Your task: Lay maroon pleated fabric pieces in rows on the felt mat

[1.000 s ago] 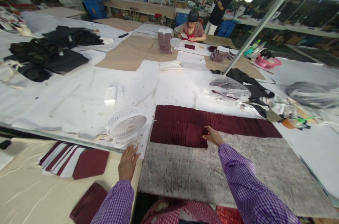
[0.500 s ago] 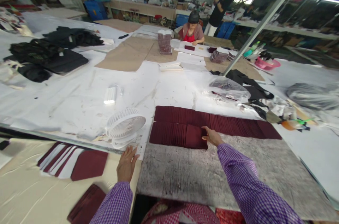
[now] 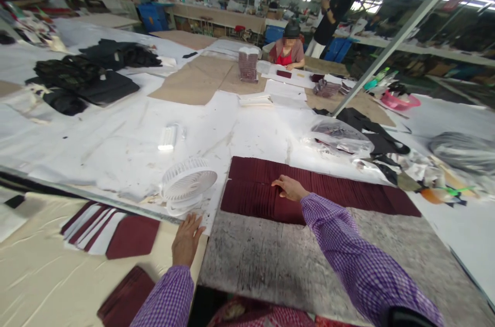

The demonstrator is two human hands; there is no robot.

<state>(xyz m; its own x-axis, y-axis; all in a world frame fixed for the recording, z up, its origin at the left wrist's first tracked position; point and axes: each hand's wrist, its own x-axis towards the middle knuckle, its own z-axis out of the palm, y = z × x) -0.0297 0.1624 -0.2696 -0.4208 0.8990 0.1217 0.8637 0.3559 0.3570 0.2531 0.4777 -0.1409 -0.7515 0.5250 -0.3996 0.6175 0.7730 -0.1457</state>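
My right hand [image 3: 291, 187] rests over overlapping maroon fabric pieces, its fingertips at the seam between two rows and its fingers slightly apart. The back row of maroon pieces [image 3: 356, 190] runs long to the right. A shorter front row [image 3: 247, 198] ends in a flat piece [image 3: 288, 212] under my right wrist. My left hand [image 3: 187, 242] lies open at the table edge, fingers stretched out, just below a small white fan [image 3: 187, 182]. I see nothing held in it.
A grey worn board [image 3: 263, 255] lies under the rows. To the left, maroon and white pieces [image 3: 133, 235] and a maroon stack [image 3: 127, 296] lie on cream cloth. A plastic bag [image 3: 340, 136] and a slanting metal pole [image 3: 402, 38] stand beyond. A seated person [image 3: 288, 51] works across the table.
My right hand has moved left and slightly up, from the front row's right end to the seam between rows. The left hand stays at the table edge. The view has shifted slightly.
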